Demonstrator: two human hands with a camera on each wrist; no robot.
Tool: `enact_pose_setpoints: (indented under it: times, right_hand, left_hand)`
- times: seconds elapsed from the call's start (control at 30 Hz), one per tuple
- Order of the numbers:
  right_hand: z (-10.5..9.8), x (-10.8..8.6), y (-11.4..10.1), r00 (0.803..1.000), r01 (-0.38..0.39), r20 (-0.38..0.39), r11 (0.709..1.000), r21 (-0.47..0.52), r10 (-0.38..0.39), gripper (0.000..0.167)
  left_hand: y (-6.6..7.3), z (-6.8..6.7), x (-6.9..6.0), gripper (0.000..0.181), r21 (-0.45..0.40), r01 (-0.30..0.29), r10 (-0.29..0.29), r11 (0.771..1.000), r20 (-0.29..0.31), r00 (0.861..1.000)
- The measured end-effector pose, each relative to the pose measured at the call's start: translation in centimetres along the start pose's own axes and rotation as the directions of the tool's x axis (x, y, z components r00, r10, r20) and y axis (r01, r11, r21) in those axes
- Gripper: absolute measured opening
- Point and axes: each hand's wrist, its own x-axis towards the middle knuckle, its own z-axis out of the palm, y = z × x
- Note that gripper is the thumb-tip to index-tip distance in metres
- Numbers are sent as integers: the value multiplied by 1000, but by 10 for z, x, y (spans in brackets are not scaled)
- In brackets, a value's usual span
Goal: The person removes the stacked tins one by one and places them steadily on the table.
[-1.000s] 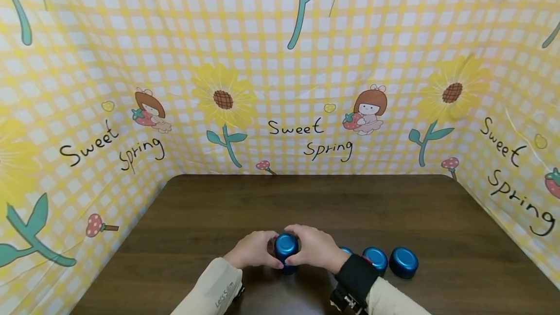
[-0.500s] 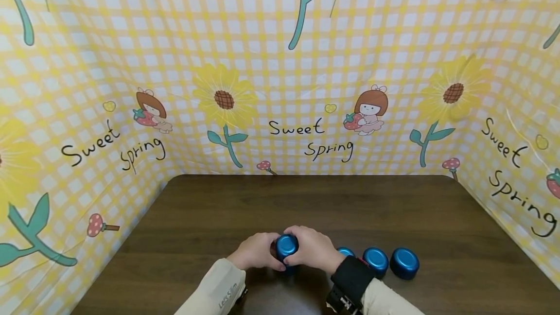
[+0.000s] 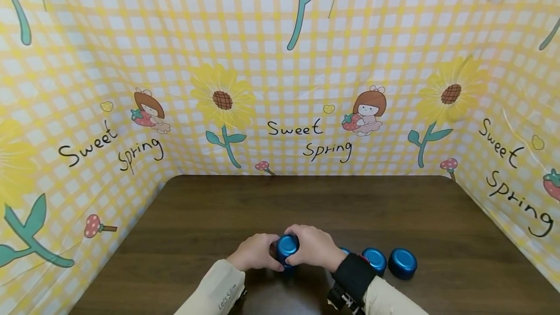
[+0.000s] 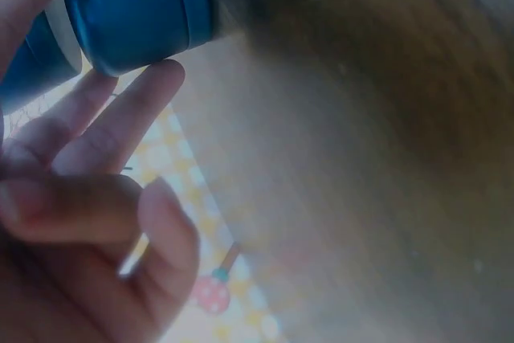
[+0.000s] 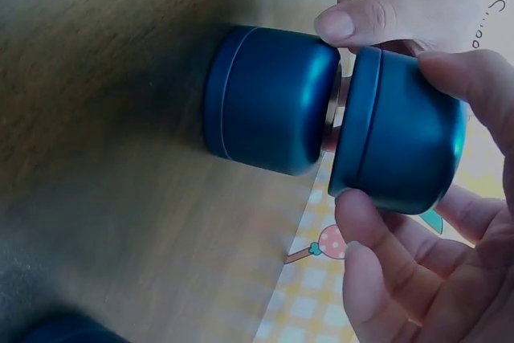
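Observation:
In the head view, my right hand (image 3: 318, 248) grips a round blue metal tin (image 3: 287, 245), thumb on the near side and fingers on the far side. Right below it, another blue tin (image 5: 273, 100) stands on the table. A narrow gap parts the two in the right wrist view, with some fingertips showing through it. My left hand (image 3: 255, 253) holds the lower tin near its upper edge, the thumb (image 5: 337, 25) on one side and fingers (image 4: 132, 114) on the other. From the head, the lower tin is mostly hidden.
To the right, blue tins of the same kind stand in a row: one (image 3: 344, 251) partly behind the right wrist, one (image 3: 374, 260) beside the black wristband, and one (image 3: 402, 263) farthest right. A checked cloth (image 3: 280, 77) hangs around the brown table (image 3: 218, 203).

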Motion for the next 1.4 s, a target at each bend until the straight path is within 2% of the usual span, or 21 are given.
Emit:
enact_pose_setpoints:
  times: [0.23,0.57,0.83,1.0,1.17,1.4]
  right_hand:
    - [-7,-5,2,1000,8,15,1000,-18,-7,50]
    - [-21,-13,14,999,-6,36,999,-52,8,50]
    - [-31,-23,22,999,-14,42,998,-68,17,51]
    - [-37,-29,27,998,-40,38,997,-60,43,51]
    - [-42,-35,34,997,-79,16,995,-66,80,51]
    - [-50,-45,42,997,-78,-1,993,-88,79,53]
  left_hand:
    - [2,0,1,39,4,-20,20,1000,3,1000]
    - [4,0,3,44,-26,18,-17,1000,45,999]
    - [6,-2,3,43,16,35,-36,999,48,998]
    - [5,0,3,46,3,58,-58,998,49,997]
    - [9,-1,1,47,10,46,-46,999,36,998]
    - [8,-2,-1,47,6,46,-46,999,34,998]
